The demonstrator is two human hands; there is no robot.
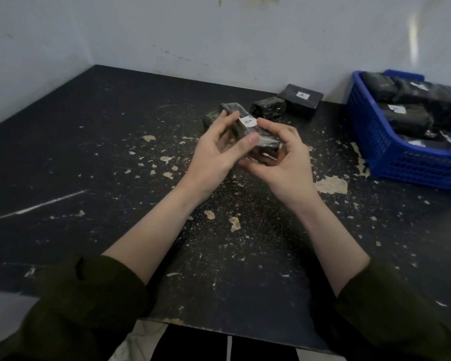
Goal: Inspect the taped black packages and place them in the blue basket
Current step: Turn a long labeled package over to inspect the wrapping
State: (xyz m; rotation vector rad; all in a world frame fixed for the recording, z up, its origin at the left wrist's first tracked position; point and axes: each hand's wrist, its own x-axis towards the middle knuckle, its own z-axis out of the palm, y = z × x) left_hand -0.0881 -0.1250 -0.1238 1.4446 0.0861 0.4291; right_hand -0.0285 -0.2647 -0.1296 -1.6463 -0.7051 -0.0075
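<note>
From my end I see a black table (89, 152), its top scuffed and flaked with pale chips, set into a corner of plain whitish wall (219, 35). The blue basket (370, 142) sits at the table's far right, with several stacked packages (406, 118) piled inside it. Just left of the basket, against the wall, lies a flat black block (300, 99) with a white label, and touching it on the side away from the basket is a small taped parcel (268, 107). Further left of the basket, over the table's middle, both hands hold the package (264, 144), its white sticker (248, 122) facing up. The left hand (214, 155) grips it with the thumb pressed on top and the fingers curled round the far side. The right hand (287, 157) grasps the end nearer the basket, fingers curled round and under it. Both forearms reach forward from dark green sleeves (89, 303), wrists angled towards each other, palms turned inward
</note>
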